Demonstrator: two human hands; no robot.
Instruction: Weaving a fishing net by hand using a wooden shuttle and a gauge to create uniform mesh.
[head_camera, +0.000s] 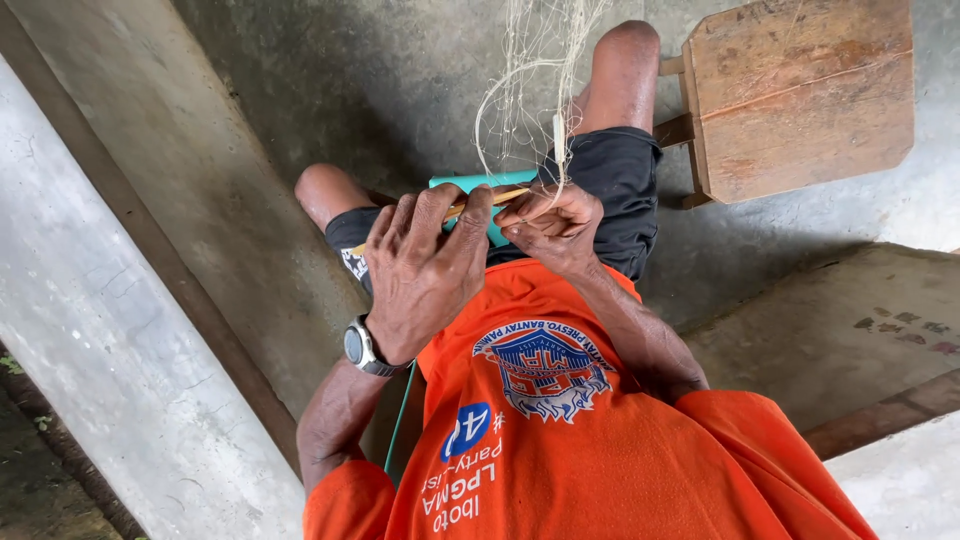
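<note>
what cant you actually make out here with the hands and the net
- Head view, left hand: its palm side is turned away, so its grip on the thin wooden tool is hidden.
- Right hand: curled fingers hide where it pinches the net.
- Net's top: cut off by the upper edge.
- Teal piece: mostly behind both hands.

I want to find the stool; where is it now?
In the head view, the wooden stool stands on the concrete floor at the upper right, just beside the person's knee and right of the hanging net.
</note>
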